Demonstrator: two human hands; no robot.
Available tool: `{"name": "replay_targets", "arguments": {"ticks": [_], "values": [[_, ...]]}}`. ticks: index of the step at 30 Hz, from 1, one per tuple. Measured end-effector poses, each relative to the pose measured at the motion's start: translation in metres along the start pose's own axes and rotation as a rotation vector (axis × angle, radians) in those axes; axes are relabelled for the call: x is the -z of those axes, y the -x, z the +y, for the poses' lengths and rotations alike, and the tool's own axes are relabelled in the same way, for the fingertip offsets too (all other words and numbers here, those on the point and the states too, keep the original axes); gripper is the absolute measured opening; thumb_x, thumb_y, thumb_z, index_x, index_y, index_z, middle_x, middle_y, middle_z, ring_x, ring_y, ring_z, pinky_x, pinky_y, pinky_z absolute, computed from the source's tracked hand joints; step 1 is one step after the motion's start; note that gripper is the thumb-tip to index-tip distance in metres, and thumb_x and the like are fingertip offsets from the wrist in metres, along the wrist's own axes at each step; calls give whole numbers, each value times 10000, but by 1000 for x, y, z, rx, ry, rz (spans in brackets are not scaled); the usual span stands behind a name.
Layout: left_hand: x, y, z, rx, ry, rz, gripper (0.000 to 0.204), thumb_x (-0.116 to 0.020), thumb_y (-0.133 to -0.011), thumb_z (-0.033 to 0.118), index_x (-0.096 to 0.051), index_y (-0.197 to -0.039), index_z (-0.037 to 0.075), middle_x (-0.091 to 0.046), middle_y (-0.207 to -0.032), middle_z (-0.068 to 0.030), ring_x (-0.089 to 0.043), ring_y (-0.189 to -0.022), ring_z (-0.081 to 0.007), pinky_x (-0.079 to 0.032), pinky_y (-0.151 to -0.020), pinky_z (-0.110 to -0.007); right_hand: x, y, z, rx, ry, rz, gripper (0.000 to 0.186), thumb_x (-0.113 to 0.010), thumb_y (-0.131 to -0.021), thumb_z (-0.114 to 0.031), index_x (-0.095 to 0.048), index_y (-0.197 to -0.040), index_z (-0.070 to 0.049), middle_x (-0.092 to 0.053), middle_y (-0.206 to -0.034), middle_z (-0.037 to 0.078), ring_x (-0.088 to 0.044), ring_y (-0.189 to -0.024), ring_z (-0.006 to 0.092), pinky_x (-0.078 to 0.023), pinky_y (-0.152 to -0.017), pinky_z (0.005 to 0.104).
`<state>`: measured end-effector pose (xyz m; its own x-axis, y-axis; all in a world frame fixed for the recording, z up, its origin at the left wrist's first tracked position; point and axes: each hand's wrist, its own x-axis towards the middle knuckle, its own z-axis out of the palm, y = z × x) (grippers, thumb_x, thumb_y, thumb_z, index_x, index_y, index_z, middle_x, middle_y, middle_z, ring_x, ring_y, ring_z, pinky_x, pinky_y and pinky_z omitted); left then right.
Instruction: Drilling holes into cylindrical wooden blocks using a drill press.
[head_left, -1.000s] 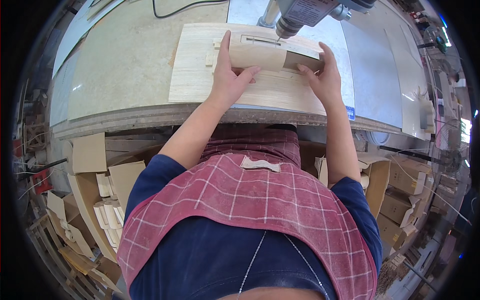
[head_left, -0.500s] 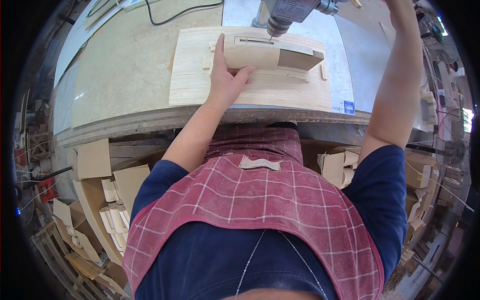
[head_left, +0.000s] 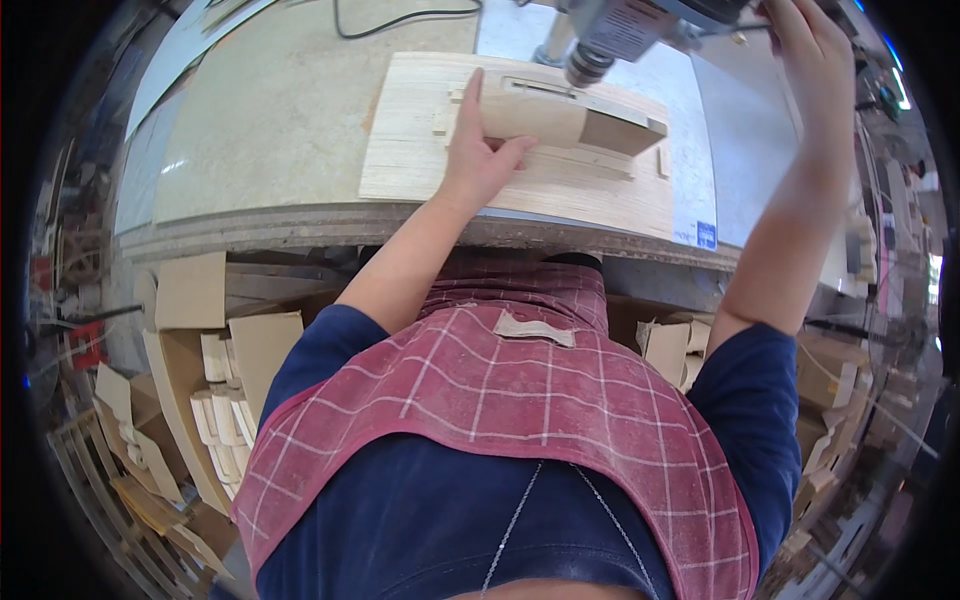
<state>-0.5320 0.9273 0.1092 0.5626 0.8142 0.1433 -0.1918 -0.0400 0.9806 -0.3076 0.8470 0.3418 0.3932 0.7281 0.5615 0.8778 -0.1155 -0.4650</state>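
Note:
A pale wooden block with a narrow slot in its upper face stands on a light wooden board. My left hand holds the block's left part, index finger stretched along its end and thumb on the near side. Above the slot's right part hangs the drill press chuck, its thin bit pointing down at the slot; whether the bit is inside the wood cannot be made out. At the upper right, my right hand is closed around the dark drill press lever, partly cut off by the picture's edge.
Thin wooden strips are fixed on the board around the block. A black cable curves over the worktable. Below the table edge are open cardboard boxes with wooden pieces. More boxes stand at the right.
The whole view has shifted a little, moving the table and board rightward. My right hand shows more fully, with its lever. My left hand keeps its hold on the block.

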Motion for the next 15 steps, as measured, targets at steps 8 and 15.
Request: {"name": "replay_targets", "arguments": {"ticks": [8, 15], "values": [[0, -5, -28, -243, -250, 86, 933, -669, -682, -3, -101, -1410, 130, -372, -1254, -153, -552, -838, -201, -523, -594, -300, -6, 65, -8, -20, 160, -4, 262, -487, -876, -220, -642, -910, -11, -474, -632, -31, -367, -564, 49, -298, -508, 209], [1, 5, -2, -148, -117, 43, 904, -646, -690, -21, -113, -1403, 133, -340, -1257, -179, -549, -898, -241, -523, -648, -297, -35, 95, -9, -36, -45, 162, 317, -470, -919, -263, -645, -867, -4, -432, -602, -27, -366, -559, 54, -291, -503, 199]]}}
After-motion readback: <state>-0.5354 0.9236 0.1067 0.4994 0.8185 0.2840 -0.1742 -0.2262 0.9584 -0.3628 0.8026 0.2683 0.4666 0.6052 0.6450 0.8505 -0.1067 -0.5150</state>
